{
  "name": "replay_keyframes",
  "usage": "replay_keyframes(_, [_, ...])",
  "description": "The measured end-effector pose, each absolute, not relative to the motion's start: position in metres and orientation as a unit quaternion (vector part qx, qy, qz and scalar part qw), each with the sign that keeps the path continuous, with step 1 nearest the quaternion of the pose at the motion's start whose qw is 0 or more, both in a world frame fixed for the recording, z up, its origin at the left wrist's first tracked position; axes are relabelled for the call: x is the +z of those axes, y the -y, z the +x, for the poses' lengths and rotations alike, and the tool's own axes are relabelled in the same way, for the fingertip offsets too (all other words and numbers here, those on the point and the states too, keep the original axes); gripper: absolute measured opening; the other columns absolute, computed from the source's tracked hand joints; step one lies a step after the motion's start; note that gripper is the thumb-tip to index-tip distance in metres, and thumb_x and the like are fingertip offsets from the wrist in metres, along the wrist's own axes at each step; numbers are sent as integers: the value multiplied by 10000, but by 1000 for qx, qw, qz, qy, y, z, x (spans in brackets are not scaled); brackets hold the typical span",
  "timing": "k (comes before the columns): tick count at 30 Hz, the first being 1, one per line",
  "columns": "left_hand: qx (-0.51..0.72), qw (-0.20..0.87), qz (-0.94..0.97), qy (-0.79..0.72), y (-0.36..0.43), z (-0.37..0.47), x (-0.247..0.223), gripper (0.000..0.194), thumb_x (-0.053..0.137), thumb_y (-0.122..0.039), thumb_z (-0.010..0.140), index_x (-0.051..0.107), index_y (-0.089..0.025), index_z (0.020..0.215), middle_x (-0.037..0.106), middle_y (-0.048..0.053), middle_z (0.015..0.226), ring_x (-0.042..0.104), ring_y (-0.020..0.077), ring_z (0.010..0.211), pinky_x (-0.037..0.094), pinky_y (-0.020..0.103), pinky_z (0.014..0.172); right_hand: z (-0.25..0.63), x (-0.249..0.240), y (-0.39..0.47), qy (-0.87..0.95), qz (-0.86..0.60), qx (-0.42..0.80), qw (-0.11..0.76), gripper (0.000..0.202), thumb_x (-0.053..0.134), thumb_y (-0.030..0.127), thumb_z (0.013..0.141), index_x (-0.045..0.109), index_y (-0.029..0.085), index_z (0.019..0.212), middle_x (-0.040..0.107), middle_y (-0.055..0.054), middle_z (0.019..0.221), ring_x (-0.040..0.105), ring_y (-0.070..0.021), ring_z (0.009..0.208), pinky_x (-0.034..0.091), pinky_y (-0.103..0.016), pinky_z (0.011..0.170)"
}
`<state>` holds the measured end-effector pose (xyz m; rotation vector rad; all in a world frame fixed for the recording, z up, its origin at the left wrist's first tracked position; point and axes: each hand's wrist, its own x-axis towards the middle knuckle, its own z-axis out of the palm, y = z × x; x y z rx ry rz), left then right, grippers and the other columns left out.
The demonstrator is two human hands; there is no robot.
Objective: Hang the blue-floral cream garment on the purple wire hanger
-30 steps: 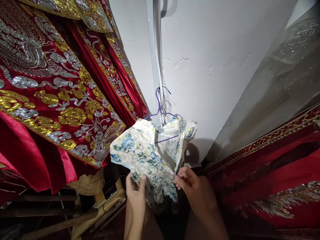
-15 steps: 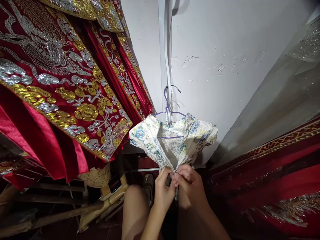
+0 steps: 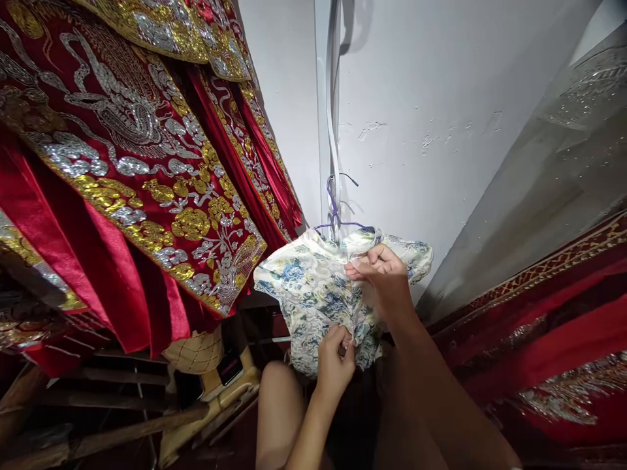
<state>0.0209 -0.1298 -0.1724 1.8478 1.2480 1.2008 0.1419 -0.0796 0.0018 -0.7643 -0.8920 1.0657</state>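
A white floral garment with blue and yellow flowers hangs from a purple hanger hooked by a pale strap on the wall. Its front edges meet along the middle, where a zipper seems to run. My left hand pinches the garment low on that front line. Higher up, near the neckline, my right hand has its fingers closed at the top of the front line; whatever is between them is too small to make out.
Red embroidered cloth with gold and silver sequins hangs at the left. More red cloth lies at the right. A wooden chair and a woven basket stand low at the left.
My right hand has moved up from beside my left hand to the neckline. The garment's open front has come together. My left hand is slightly lower, still pinching the cloth.
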Motion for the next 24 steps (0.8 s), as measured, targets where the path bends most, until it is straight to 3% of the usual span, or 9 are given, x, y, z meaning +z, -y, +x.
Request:
replay_keyframes(4, [451, 348, 681, -460, 132, 17, -176, 207, 546, -141, 865, 454, -193, 686, 489, -5, 705, 484, 140, 654, 376, 242, 621, 140, 13, 81, 408, -328, 461, 716, 389, 847, 262, 668, 460, 228, 695, 718, -2, 645, 711, -157, 630, 574, -240, 582])
replay_keyframes(7, [485, 344, 666, -450, 127, 9, -158, 104, 608, -198, 886, 564, -181, 793, 576, 12, 763, 553, 148, 694, 440, 253, 658, 139, 11, 86, 426, -330, 454, 710, 333, 816, 247, 715, 484, 224, 722, 727, 0, 669, 713, -158, 636, 577, -252, 594])
replay_keyframes(9, [531, 307, 657, -439, 118, 3, -133, 58, 626, -227, 909, 621, -177, 938, 628, 27, 824, 600, 160, 762, 476, 271, 719, 138, 6, 89, 439, -336, 447, 703, 296, 790, 225, 742, 493, 224, 738, 729, 7, 678, 709, -155, 626, 573, -254, 594])
replay_keyframes(14, [622, 174, 668, -370, 87, -4, -46, 289, 582, -265, 979, 615, -213, 1261, 648, 35, 920, 611, 151, 813, 494, 284, 778, 140, 0, 96, 471, -328, 443, 689, 253, 747, 222, 789, 497, 232, 756, 728, 16, 688, 683, -148, 578, 568, -265, 575])
replay_keyframes(19, [562, 82, 750, -339, 74, 10, 6, 109, 590, -255, 980, 661, -183, 937, 627, 18, 818, 560, 130, 711, 448, 250, 678, 143, 6, 98, 485, -337, 413, 693, 235, 735, 225, 779, 505, 237, 734, 702, 24, 654, 661, -145, 566, 547, -254, 550])
replay_keyframes(24, [610, -4, 707, -358, 78, 4, 14, 138, 547, -256, 993, 622, -172, 913, 617, 23, 836, 581, 150, 796, 452, 268, 759, 138, -20, 84, 491, -401, 406, 659, 234, 694, 228, 753, 467, 246, 697, 642, 35, 615, 639, -156, 583, 497, -260, 553])
